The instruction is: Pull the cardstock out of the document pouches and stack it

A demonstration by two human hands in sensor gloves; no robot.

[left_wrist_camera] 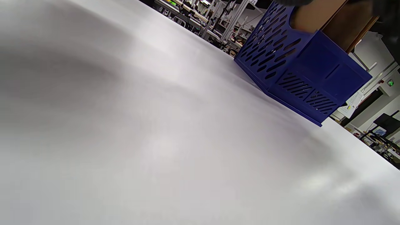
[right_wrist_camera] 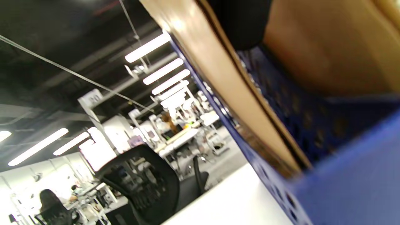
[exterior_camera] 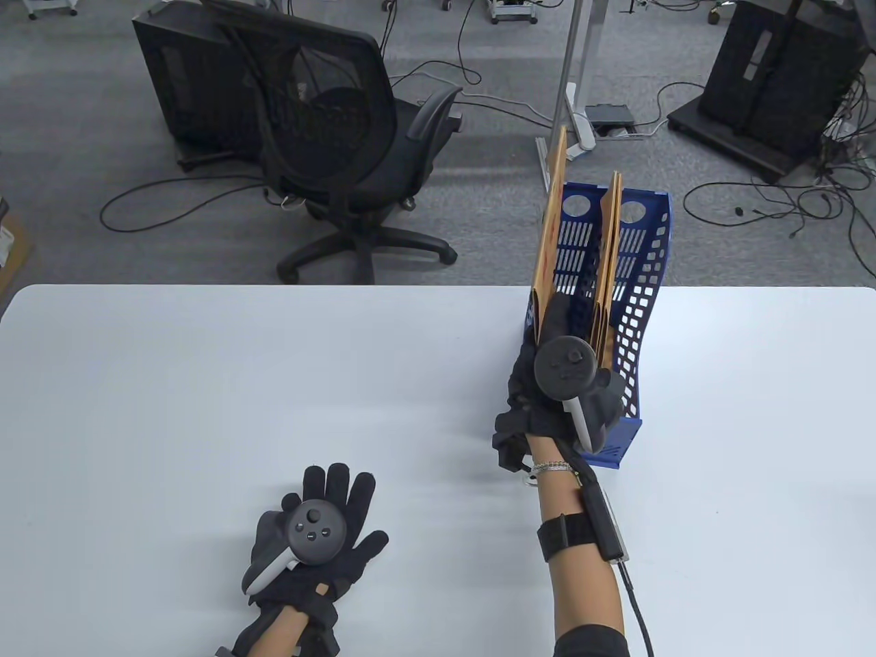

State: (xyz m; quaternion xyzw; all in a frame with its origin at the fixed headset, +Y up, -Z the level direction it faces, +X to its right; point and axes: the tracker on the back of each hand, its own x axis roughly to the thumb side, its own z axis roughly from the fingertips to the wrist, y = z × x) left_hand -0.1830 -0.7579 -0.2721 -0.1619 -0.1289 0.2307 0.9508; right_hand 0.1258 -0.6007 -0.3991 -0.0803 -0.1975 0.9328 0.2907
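A blue perforated file holder stands on the white table at the right, with brown document pouches upright in it. The left pouch rises higher than the pair to its right. My right hand reaches into the holder's near end and grips the left pouch, fingers inside, thumb side outside. The right wrist view shows a gloved finger between this pouch and another. My left hand rests flat on the table at the front, fingers spread, holding nothing. No cardstock shows.
The holder also shows in the left wrist view, with bare table in front of it. A black office chair and a metal post stand on the floor beyond the table's far edge.
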